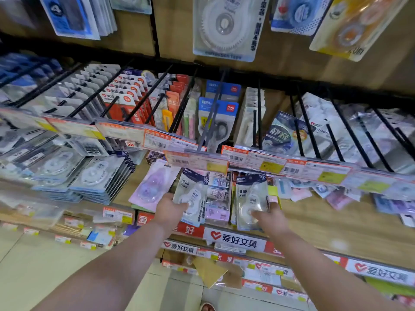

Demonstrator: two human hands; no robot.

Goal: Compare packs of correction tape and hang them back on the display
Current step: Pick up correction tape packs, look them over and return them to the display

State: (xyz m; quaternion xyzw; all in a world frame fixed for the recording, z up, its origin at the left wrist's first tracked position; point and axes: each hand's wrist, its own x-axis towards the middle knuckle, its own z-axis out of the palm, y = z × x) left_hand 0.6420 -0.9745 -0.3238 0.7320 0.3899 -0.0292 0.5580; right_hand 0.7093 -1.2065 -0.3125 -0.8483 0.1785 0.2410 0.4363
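Below the row of orange price labels (235, 157), in front of the wooden display wall (336, 218), both hands are raised, each with one pack of correction tape. The left hand (169, 211) grasps the left pack (190, 194) at its lower left edge, with the thumb across the front of the clear blister. The right hand (270, 218) grasps the right pack (252, 198) at its lower right corner, fingers closed around the edge. Both packs look alike: a dark header on top and a white tape dispenser under clear plastic. They are held upright, side by side but apart, with small purple and pink packs (217, 198) visible between them. The picture is blurred, so I cannot tell if the packs hang on a hook or are only held. A lilac pack (152, 185) hangs tilted just left of the left hand.
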